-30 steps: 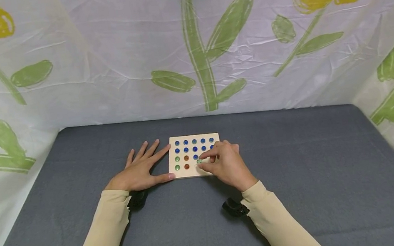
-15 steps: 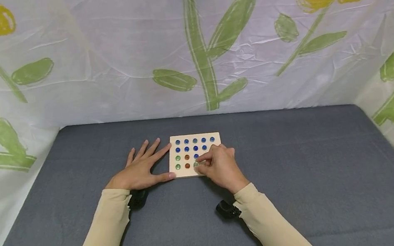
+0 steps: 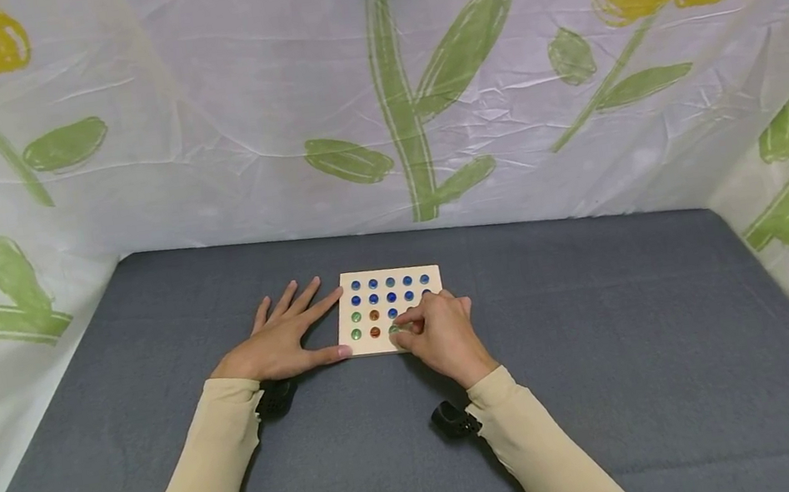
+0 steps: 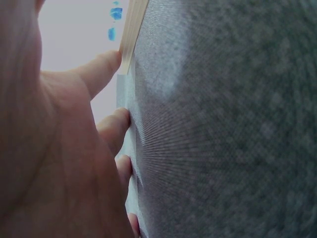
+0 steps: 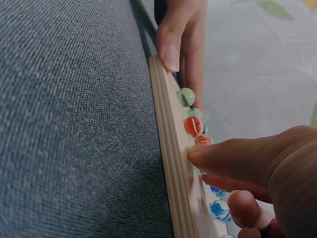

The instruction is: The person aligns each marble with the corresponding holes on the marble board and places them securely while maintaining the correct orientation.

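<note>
A pale wooden board (image 3: 367,347) with rows of glass marbles lies flat on the table. My left hand (image 3: 280,348) has its fingers spread, with thumb and index fingertip at the board's left edge. Thumb and index finger of my right hand (image 3: 449,339) pinch a green marble (image 3: 394,329) at the third place of the front row, partly hidden by the fingertips. Left of it are an orange-red marble (image 3: 375,333) and another green marble (image 3: 356,335). Blue marbles (image 3: 374,299) fill most of the back rows. The right hand covers the board's front right part.
Dark grey cloth (image 3: 651,344) covers the table all round the board. Behind it hangs a white sheet (image 3: 213,137) printed with yellow flowers and green leaves. In the right wrist view, a bare hollow (image 5: 203,204) shows in the board beside the fingers.
My right hand has moved slightly left and down, bringing the pinched green marble to the board's front row; over the last half second it has barely moved. The left hand stays put.
</note>
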`<action>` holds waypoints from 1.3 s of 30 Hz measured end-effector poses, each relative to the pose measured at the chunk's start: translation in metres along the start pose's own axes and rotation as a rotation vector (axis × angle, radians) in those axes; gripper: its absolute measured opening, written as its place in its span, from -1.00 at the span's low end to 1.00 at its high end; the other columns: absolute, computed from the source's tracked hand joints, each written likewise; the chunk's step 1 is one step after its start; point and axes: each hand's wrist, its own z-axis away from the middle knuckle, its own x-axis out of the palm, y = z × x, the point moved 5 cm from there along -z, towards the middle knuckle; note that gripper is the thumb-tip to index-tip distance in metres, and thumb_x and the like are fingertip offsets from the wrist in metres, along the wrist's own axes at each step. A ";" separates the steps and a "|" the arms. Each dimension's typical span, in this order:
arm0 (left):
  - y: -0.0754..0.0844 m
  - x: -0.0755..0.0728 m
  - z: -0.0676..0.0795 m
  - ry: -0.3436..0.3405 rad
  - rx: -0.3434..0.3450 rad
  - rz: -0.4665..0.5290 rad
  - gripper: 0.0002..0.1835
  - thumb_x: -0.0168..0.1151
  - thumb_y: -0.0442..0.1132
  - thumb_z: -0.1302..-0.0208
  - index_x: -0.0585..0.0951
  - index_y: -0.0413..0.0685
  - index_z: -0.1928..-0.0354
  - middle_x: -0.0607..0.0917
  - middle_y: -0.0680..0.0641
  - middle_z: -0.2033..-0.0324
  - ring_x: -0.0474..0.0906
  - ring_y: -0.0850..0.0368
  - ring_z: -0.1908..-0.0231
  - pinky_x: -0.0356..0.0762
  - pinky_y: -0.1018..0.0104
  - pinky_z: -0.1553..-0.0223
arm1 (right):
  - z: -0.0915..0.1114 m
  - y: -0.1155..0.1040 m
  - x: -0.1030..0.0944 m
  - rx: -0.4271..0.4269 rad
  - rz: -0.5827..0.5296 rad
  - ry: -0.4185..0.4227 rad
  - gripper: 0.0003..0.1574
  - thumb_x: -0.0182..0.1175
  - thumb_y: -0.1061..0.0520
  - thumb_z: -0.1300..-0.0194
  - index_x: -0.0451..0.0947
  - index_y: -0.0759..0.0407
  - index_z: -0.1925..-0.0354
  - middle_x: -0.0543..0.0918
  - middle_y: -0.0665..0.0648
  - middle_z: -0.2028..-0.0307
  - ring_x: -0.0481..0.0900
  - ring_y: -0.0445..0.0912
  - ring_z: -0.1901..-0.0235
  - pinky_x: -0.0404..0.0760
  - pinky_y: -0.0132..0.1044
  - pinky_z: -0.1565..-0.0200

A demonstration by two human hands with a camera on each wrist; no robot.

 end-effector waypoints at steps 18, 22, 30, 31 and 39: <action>0.000 0.000 0.000 0.003 0.013 0.006 0.08 0.27 0.46 -0.17 0.10 0.20 -0.62 -0.07 -0.18 -0.60 -0.36 -0.28 -0.57 -0.52 -0.37 -0.42 | -0.004 0.022 -0.029 0.042 -0.078 0.036 -0.81 0.52 0.18 -0.15 0.83 0.24 0.24 0.50 -0.01 0.55 0.41 -0.03 0.42 0.21 0.13 -0.09; 0.000 0.000 0.001 0.003 0.010 0.008 0.09 0.27 0.46 -0.17 0.09 0.20 -0.63 -0.08 -0.17 -0.61 -0.37 -0.27 -0.57 -0.52 -0.36 -0.43 | -0.005 0.036 -0.040 0.117 -0.115 0.025 -0.79 0.50 0.18 -0.19 0.82 0.25 0.20 0.51 0.05 0.50 0.42 -0.03 0.42 0.19 0.13 -0.20; -0.001 0.000 0.002 0.003 0.016 0.009 0.10 0.23 0.49 -0.17 0.08 0.20 -0.63 -0.08 -0.19 -0.60 -0.36 -0.29 -0.56 -0.51 -0.39 -0.42 | -0.005 0.060 -0.053 0.121 -0.080 0.005 -0.74 0.52 0.17 -0.16 0.81 0.22 0.15 0.53 0.04 0.48 0.49 -0.05 0.44 0.15 0.10 -0.23; -0.002 0.000 0.002 0.002 0.014 0.005 0.10 0.23 0.50 -0.17 0.08 0.21 -0.63 -0.09 -0.18 -0.61 -0.37 -0.28 -0.56 -0.51 -0.38 -0.42 | -0.005 0.062 -0.054 0.117 -0.074 0.003 -0.73 0.52 0.17 -0.16 0.81 0.21 0.14 0.53 0.03 0.48 0.49 -0.05 0.43 0.14 0.10 -0.23; -0.001 0.001 0.000 0.001 0.020 0.008 0.10 0.24 0.49 -0.17 0.08 0.20 -0.63 -0.08 -0.19 -0.60 -0.36 -0.30 -0.56 -0.51 -0.40 -0.41 | -0.005 0.070 -0.054 0.108 -0.029 -0.027 -0.74 0.52 0.17 -0.16 0.82 0.16 0.13 0.56 0.01 0.46 0.52 -0.08 0.44 0.17 0.15 -0.17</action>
